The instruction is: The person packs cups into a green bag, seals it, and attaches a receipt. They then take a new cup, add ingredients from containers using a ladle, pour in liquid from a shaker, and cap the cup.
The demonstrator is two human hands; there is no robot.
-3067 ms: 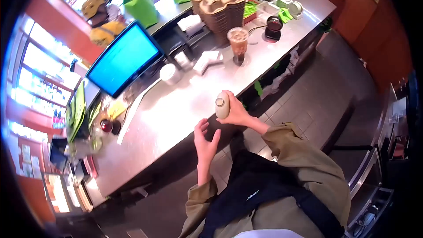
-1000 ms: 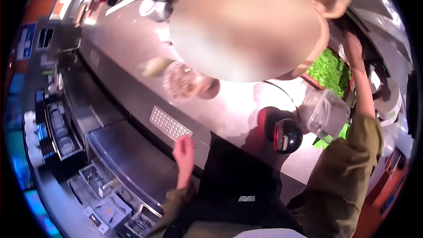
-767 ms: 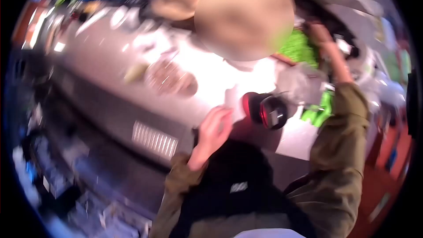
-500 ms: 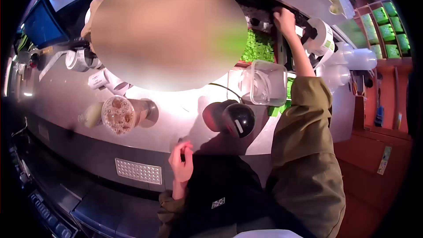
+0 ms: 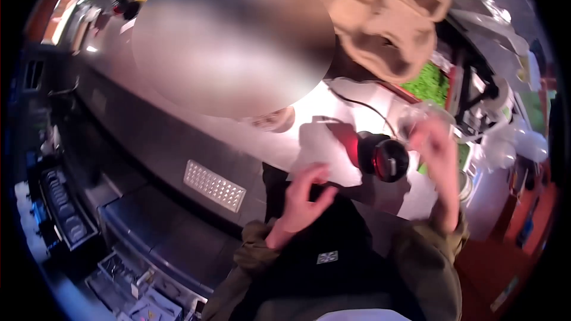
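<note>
My left hand (image 5: 302, 203) hovers over the front edge of the counter, thumb and fingers curved apart with nothing visible between them. My right hand (image 5: 434, 141) is smeared by motion, so its fingers and anything in them cannot be made out. It is just right of a black rounded scanner (image 5: 389, 159) glowing red, and in front of a clear plastic tub (image 5: 437, 109). A drink cup (image 5: 278, 120) is mostly hidden behind the blurred oval.
Moulded cardboard cup carriers (image 5: 389, 30) fill the upper right. Below them are green pieces (image 5: 429, 85) in a red-edged tray. Clear plastic cups (image 5: 526, 144) lie at the far right. A black cable (image 5: 363, 102) runs across the counter. A perforated metal plate (image 5: 214, 185) lies at the front.
My right hand has come back from the far side of the counter to beside the scanner. My left hand has opened and risen. The view has turned, and cardboard carriers now show at upper right.
</note>
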